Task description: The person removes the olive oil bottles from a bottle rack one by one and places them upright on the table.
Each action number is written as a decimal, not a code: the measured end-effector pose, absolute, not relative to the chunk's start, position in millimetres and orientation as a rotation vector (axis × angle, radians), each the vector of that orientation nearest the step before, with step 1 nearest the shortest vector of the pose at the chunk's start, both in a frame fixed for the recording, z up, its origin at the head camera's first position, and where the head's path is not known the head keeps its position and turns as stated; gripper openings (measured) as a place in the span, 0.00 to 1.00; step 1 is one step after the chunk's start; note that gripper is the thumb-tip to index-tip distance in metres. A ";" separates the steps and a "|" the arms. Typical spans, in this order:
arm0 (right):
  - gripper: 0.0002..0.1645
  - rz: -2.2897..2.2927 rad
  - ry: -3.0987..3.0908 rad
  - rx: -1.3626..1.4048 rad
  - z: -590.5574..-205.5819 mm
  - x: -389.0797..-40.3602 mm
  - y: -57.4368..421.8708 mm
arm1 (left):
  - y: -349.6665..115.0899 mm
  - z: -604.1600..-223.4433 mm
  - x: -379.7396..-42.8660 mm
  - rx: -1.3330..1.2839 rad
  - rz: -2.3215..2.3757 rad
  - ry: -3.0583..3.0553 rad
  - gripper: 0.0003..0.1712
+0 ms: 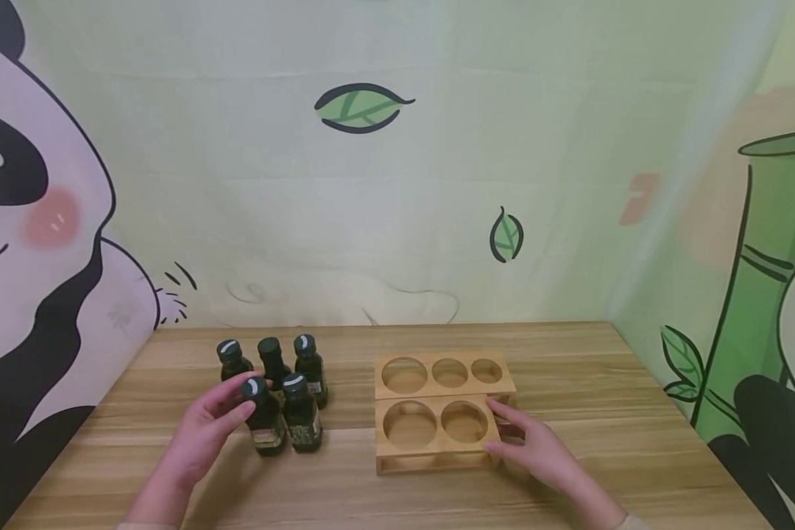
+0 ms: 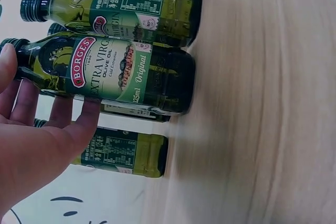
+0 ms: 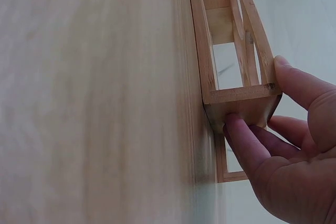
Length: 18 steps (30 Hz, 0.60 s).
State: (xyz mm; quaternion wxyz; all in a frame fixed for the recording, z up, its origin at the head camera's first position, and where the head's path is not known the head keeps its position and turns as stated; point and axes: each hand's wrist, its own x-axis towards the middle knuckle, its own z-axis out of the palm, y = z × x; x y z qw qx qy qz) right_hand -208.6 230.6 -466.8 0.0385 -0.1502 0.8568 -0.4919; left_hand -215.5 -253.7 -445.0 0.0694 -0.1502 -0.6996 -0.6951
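My left hand (image 1: 202,427) holds the front left olive oil bottle (image 1: 266,427) near its cap, thumb on the near side and fingers behind. In the left wrist view this bottle (image 2: 113,74) shows a green "Extra Virgin Olive Oil" label; its base seems to meet the table. A second dark glass bottle (image 1: 302,423) stands close to its right. My right hand (image 1: 536,449) grips the right end of a two-tier wooden rack (image 1: 437,450) with round holes. In the right wrist view the thumb lies on the rack's (image 3: 247,98) top edge, with fingers against the end panel.
Behind the held bottle stand other bottles, at left (image 1: 233,361), middle (image 1: 273,361) and right (image 1: 311,372). The wood-grain table (image 1: 344,500) meets a backdrop (image 1: 271,206) printed with pandas, leaves and bamboo.
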 end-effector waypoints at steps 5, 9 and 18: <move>0.45 -1.517 2.613 -0.456 -467.7 -208.6 230.8 | -255.2 -446.2 -216.5 -0.438 -2.069 -2.133 0.24; 0.45 -1.524 2.610 -0.466 -467.7 -208.3 231.0 | -257.5 -447.3 -218.9 -0.421 -2.066 -2.160 0.24; 0.45 -1.519 2.620 -0.467 -468.6 -208.8 231.3 | -259.3 -447.6 -220.5 -0.413 -2.052 -2.194 0.25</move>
